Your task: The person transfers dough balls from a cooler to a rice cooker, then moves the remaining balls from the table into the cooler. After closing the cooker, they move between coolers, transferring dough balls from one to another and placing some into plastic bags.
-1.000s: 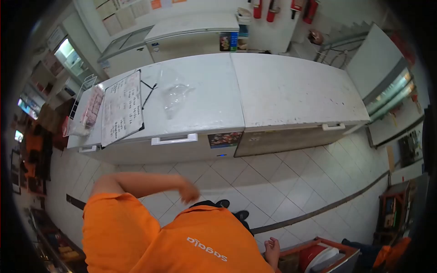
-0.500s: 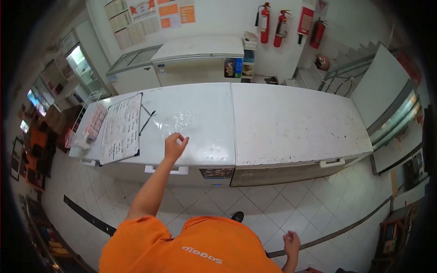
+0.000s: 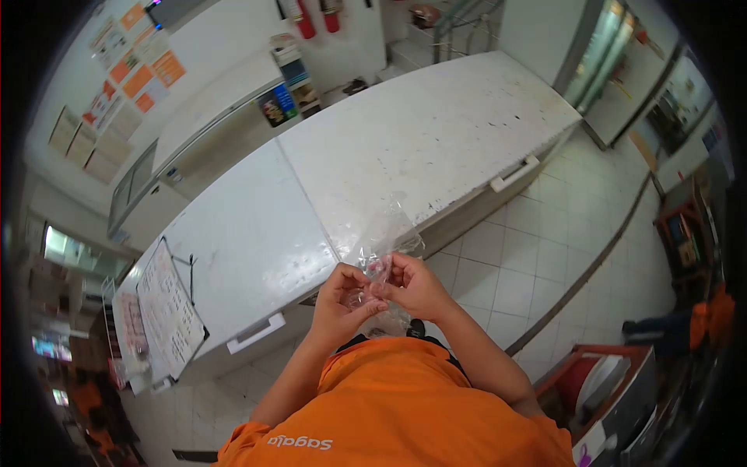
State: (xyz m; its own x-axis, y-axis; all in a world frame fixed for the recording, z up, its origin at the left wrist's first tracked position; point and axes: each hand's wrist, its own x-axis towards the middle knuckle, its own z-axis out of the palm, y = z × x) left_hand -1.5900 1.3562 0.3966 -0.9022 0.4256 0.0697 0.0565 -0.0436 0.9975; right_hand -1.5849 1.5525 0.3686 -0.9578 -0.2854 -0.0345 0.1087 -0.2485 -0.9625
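A clear plastic bag (image 3: 387, 226) is crumpled between my two hands, in front of my orange shirt. My left hand (image 3: 340, 305) pinches it from the left, with the thumb pointing inward. From the right, my right hand (image 3: 419, 289) grips it too, its fingers almost meeting those of the left. The upper part of the bag stands out over the front edge of the white chest freezer (image 3: 412, 148), and a lower part hangs between my wrists.
On the left freezer lid (image 3: 241, 214) lie a handwritten whiteboard (image 3: 173, 311), a dark thin stick-like item (image 3: 191, 276) and a pinkish package (image 3: 132, 323). A freezer handle (image 3: 257, 333) juts out in front. At right are a wooden cabinet (image 3: 650, 362) and a person in orange (image 3: 710, 317).
The plastic bag has left the freezer lid and is now in both hands near my body. My right hand has come up to join the left. The view has turned right.
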